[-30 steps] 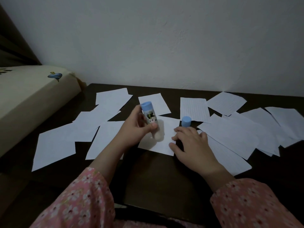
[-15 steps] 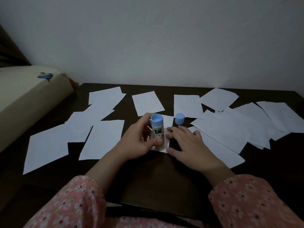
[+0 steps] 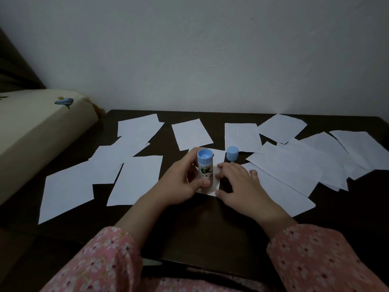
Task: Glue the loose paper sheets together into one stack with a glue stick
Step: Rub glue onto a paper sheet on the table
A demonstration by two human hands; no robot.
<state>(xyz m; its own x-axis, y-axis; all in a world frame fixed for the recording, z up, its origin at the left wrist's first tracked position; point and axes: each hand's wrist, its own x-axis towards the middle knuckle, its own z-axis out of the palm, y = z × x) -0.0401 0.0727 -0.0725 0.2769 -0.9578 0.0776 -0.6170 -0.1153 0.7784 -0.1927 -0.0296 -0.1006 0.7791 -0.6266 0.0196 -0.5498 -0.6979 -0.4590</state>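
Observation:
My left hand (image 3: pixel 181 183) grips a white glue stick (image 3: pixel 205 165) with a blue end, held nearly upright with its lower tip down on a small white sheet (image 3: pixel 219 159) at the table's middle. On the right edge of that sheet my right hand (image 3: pixel 237 184) rests, fingers spread and lightly bent. The blue cap (image 3: pixel 232 153) stands alone just beyond my right fingertips. Several loose white and lined sheets (image 3: pixel 242 137) lie scattered across the dark table (image 3: pixel 200 228).
A cream mattress edge (image 3: pixel 42 131) with a small blue print runs along the table's left side. A plain wall (image 3: pixel 210 60) stands behind the table. Overlapping sheets (image 3: pixel 294 165) cover the right half; other sheets (image 3: pixel 136 180) lie on the left.
My left hand brought the glue stick from tilted above the sheet to nearly upright, tip down on the paper. My right hand stayed on the sheet's right edge.

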